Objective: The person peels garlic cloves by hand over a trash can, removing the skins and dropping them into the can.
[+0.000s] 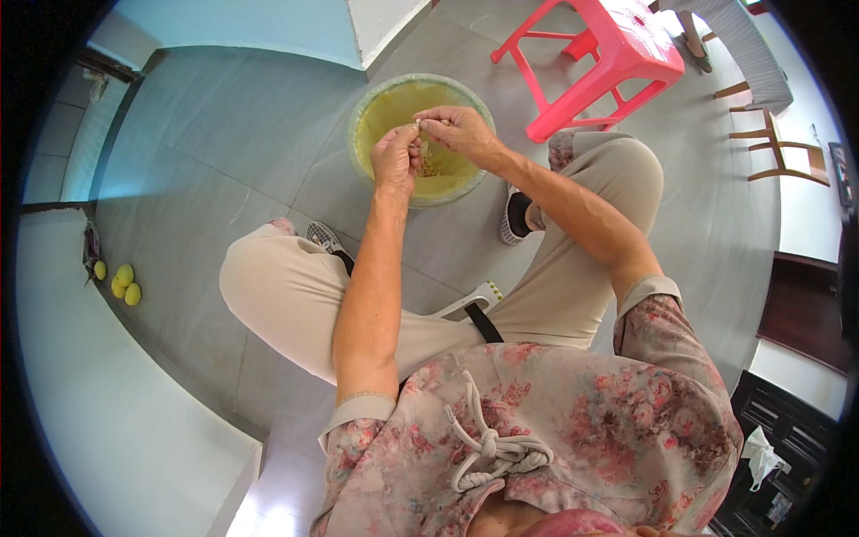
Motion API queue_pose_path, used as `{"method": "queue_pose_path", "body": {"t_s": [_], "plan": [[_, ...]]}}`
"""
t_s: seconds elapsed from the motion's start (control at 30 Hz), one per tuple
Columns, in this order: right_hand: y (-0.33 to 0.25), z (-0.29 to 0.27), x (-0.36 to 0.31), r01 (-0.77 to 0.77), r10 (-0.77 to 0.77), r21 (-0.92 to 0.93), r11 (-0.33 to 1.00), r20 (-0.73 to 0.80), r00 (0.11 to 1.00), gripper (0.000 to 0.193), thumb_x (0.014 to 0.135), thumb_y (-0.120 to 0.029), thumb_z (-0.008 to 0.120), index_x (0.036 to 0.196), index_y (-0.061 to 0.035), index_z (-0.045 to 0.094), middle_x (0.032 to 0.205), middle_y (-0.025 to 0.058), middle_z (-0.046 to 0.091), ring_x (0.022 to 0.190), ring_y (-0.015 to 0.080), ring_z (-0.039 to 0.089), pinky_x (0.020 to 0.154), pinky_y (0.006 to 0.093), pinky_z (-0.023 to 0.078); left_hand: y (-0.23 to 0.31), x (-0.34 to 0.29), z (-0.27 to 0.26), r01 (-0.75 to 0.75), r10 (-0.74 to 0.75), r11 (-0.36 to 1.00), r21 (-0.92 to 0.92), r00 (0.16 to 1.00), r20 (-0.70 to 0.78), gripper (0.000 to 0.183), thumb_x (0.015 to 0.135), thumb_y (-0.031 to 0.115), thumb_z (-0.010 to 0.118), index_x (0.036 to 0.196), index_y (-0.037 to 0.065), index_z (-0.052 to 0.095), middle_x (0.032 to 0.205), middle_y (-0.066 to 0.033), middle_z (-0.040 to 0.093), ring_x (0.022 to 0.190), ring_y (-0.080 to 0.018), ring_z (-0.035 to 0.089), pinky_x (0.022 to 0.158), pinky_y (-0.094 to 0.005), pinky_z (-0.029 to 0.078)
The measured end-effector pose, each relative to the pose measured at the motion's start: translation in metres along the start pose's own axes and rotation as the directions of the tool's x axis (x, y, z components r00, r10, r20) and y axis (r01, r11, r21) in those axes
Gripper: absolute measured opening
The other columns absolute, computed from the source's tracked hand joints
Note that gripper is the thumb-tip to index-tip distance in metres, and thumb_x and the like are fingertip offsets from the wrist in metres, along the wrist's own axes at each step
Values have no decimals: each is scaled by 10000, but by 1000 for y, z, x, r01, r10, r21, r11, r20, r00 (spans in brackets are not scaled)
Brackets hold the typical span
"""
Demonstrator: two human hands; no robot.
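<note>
Over a round yellow-green tub (360, 148) on the floor, both my hands are closed with their fingertips meeting. My left hand (395, 159) has its fingers curled and pinches a small pale piece (418, 123). From the other side, my right hand (460, 132) grips the same piece between thumb and fingers. The piece is too small and too covered by fingers to name its kind. Inside the tub, small tan bits (429, 168) lie at the bottom, partly hidden by my hands.
A pink plastic stool (631, 45) stands beyond my right knee. Several yellow-green round fruits (125, 282) lie by the left wall. A wall corner (362, 63) juts out behind the tub. At the far right is a wooden chair (777, 148). My shoes (324, 237) flank the tub.
</note>
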State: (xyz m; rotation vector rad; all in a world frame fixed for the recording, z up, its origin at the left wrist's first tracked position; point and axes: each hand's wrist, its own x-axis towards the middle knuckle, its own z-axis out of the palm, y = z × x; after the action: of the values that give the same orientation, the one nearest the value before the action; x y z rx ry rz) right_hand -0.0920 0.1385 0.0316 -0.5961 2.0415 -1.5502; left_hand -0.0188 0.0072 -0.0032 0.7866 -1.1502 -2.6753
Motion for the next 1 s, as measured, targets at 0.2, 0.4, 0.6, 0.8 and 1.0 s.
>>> {"method": "queue_pose_path", "body": {"t_s": [0.2, 0.4, 0.6, 0.8, 1.0], "plan": [[2, -2, 5, -204, 190, 331, 921, 76, 979, 230, 913, -213, 605, 1069, -49, 646, 743, -60, 534, 616, 10, 441, 523, 153, 351, -3, 2, -1, -47, 47, 998, 32, 999, 7, 91, 805, 124, 667, 845, 53, 627, 679, 17, 545, 517, -42, 443, 436, -177, 362], [7, -11, 10, -268, 228, 433, 860, 144, 963, 218, 918, -222, 607, 1057, -60, 648, 752, -67, 526, 637, 9, 439, 536, 151, 358, -5, 0, 0, -77, 79, 997, 28, 995, -68, 92, 796, 94, 646, 864, 32, 642, 655, 12, 544, 498, -39, 451, 415, -175, 352], [7, -8, 8, -221, 210, 314, 923, 70, 975, 260, 913, -229, 623, 1072, -27, 655, 747, -59, 533, 630, 20, 447, 529, 164, 362, -6, -1, 0, -107, 119, 987, 122, 989, -89, 154, 808, 119, 671, 918, 11, 671, 685, -1, 581, 523, -45, 489, 429, -179, 370], [2, -4, 6, -97, 97, 87, 991, -2, 995, 278, 906, -230, 630, 1069, -10, 679, 723, -47, 544, 608, 29, 455, 522, 184, 378, -8, 0, -1, -136, 147, 980, 147, 987, -69, 176, 812, 154, 710, 895, 1, 690, 705, -20, 620, 537, -54, 511, 445, -186, 393], [0, -5, 4, -24, 22, -72, 997, -34, 999, 270, 904, -255, 627, 1064, -50, 699, 716, -42, 563, 610, 32, 475, 537, 194, 403, -6, -2, 2, -180, 198, 957, 227, 979, -55, 168, 820, 174, 717, 871, 17, 685, 725, -17, 633, 583, -59, 521, 487, -191, 398]]}}
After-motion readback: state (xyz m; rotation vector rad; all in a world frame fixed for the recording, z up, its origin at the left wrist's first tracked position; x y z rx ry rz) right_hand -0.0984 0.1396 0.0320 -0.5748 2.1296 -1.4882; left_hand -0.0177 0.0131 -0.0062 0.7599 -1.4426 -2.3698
